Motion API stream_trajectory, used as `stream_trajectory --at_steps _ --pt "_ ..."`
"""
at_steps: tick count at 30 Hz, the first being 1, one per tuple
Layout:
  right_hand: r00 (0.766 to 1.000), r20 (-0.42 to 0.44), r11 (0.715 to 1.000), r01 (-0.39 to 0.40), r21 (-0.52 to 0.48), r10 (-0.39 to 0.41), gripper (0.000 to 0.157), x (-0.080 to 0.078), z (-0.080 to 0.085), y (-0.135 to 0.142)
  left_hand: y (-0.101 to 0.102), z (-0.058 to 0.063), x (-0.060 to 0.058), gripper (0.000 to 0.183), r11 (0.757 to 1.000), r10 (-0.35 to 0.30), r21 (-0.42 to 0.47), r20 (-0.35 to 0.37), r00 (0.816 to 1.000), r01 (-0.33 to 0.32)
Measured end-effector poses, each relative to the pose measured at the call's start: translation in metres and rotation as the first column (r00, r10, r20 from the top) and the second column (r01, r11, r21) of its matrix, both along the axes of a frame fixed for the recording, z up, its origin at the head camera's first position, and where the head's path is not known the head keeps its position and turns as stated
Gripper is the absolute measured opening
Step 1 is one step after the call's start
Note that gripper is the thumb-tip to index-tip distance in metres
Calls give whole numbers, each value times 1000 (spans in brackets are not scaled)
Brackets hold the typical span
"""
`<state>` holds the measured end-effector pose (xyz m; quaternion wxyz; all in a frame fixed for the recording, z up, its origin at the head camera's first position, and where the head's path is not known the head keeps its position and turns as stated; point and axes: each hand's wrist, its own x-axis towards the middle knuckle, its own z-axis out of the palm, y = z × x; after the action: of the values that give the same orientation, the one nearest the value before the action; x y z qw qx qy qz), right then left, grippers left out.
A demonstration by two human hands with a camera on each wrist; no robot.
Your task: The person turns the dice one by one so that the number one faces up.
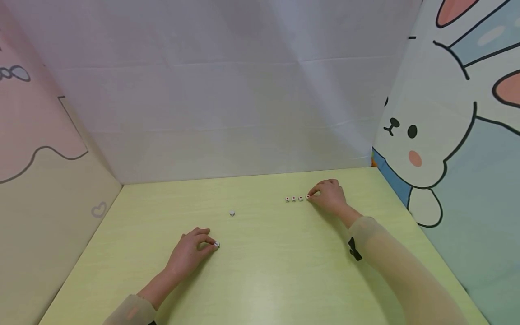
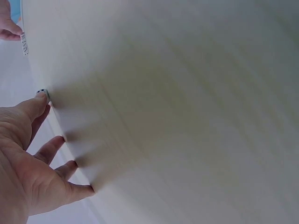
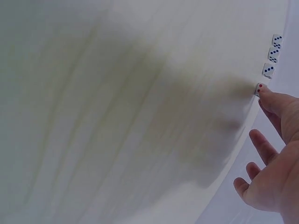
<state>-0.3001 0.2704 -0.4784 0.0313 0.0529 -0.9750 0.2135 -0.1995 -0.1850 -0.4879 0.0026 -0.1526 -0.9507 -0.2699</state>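
Between thumb and index finger my left hand pinches a white die low over the near left of the table; in the left wrist view dark pips show on this die. My right hand pinches another die at the right end of a short row. Its red pips face the right wrist camera on that die. Three dice stand in line to its left with small gaps; dark blue pips show on these row dice in the right wrist view.
One more small die lies alone left of the row, beyond my left hand. The pale yellow table meets a white curtain-like backdrop at its far edge. Printed panels stand on both sides, the right panel showing a cartoon rabbit.
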Motion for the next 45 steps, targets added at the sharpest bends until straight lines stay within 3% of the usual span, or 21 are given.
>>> stream_trajectory --at_steps 16,45 --pt "999 -47 1000 -19 -10 19 28 12 10 7 1 -2 4 6 1000 6 9 10 1000 -6" --pt "979 -185 988 -108 -112 86 31 61 44 3 -1 -3 3 5 1000 -6 9 4 1000 6"
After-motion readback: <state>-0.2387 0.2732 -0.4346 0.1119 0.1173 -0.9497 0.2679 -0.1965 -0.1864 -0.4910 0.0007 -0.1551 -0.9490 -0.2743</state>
